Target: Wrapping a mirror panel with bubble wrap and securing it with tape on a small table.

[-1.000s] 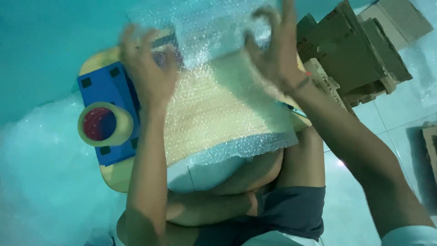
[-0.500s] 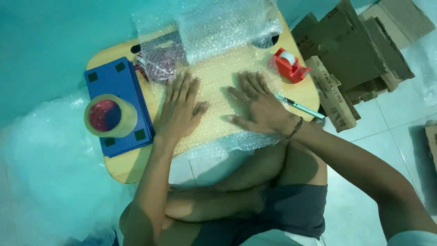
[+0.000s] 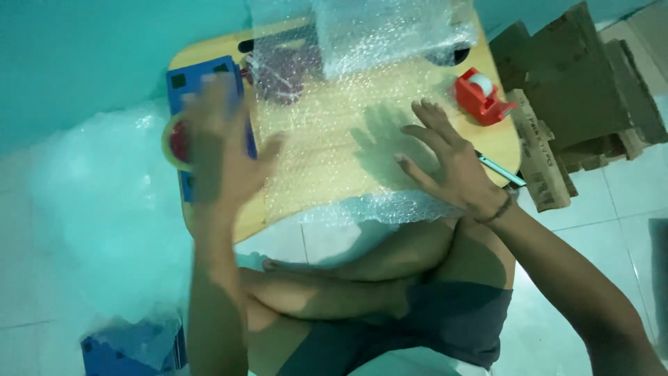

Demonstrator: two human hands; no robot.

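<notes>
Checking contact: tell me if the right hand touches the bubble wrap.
Apart. Head view: right hand hovers over the bubble wrap, casting a separate shadow on it.

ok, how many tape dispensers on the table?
2. A red tape dispenser at the table's right edge beyond the right hand; a tan-roll one on the left, half hidden by the blurred left hand.

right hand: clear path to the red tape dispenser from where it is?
Probably yes. The right hand hovers open over the bubble wrap; the red tape dispenser stands just beyond its fingers on the table edge, nothing between them.
</notes>
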